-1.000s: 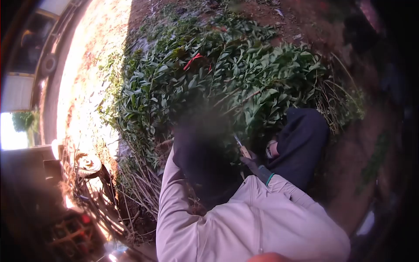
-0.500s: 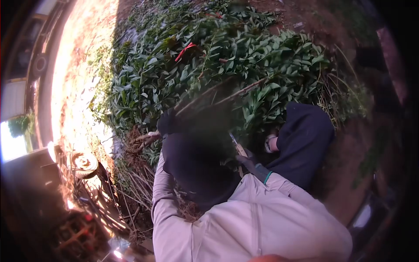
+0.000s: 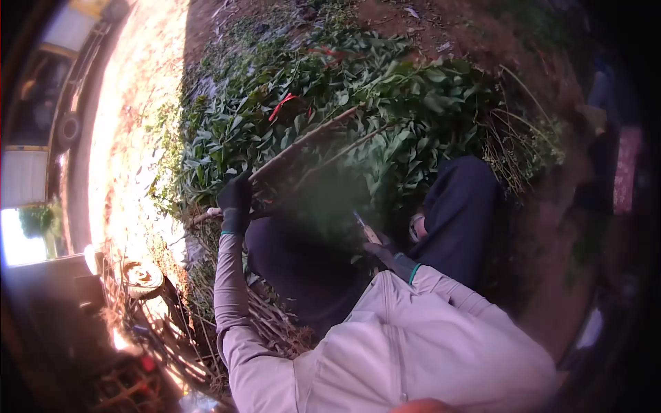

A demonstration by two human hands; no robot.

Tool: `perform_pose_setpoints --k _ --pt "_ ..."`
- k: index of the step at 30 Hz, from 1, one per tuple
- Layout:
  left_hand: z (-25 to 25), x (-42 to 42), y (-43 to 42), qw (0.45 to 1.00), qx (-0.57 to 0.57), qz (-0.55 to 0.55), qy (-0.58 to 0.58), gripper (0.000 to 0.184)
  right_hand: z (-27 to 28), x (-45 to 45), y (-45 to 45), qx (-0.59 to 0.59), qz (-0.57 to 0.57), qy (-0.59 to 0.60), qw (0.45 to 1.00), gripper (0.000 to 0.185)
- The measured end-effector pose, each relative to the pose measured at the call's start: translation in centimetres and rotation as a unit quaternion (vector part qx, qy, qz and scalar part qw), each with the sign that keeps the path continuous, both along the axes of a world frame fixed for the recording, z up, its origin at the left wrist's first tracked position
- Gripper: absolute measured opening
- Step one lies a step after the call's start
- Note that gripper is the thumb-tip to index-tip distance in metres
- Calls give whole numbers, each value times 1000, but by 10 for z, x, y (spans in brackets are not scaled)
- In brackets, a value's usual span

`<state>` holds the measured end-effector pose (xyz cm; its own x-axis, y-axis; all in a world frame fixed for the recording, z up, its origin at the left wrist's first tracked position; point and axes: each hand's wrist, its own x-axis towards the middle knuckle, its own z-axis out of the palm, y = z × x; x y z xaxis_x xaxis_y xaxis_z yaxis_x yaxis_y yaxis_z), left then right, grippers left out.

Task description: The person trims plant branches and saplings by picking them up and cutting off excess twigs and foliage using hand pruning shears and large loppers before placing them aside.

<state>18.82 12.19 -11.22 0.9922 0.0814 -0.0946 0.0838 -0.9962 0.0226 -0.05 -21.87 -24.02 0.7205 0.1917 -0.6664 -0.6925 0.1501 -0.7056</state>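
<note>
My left hand (image 3: 236,198), in a dark glove, is closed round a bare brown branch (image 3: 306,140) that slants up to the right over the leaves. Its pale lower end sticks out to the left of my fist. A thinner stem (image 3: 337,158) runs beside it, partly blurred. Low in front of my body, my right hand (image 3: 387,253), gloved with a green cuff edge, grips a knife (image 3: 370,234) with a light wooden handle and a short metallic blade pointing up and left. A green blur hides part of the space between my hands.
A wide heap of leafy green branches (image 3: 406,148) covers the ground ahead, with a red ribbon (image 3: 281,107) on it. Bare stems (image 3: 275,310) lie by my left leg. A rolled-up coil (image 3: 143,279) stands at the left, near a parked vehicle (image 3: 41,131).
My left hand has moved left with the branch, and its glove now shows more fully. The knife stays in my right hand at nearly the same place. The view has shifted slightly.
</note>
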Motion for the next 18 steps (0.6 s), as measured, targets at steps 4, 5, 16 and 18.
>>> perform_pose_setpoints --k 4,5,16,18 --pt "35 -23 38 940 -288 28 178 30 27 15 -2 48 -11 32 998 51" --pt "60 -38 28 910 -364 -3 200 31 6 16 -1 73 -37 -52 995 53" --pt "117 -179 -34 871 -488 -11 57 33 167 121 -12 106 -14 -443 890 56" --pt "118 -196 -43 973 -226 -36 -37 23 191 134 -6 69 4 -471 879 51"
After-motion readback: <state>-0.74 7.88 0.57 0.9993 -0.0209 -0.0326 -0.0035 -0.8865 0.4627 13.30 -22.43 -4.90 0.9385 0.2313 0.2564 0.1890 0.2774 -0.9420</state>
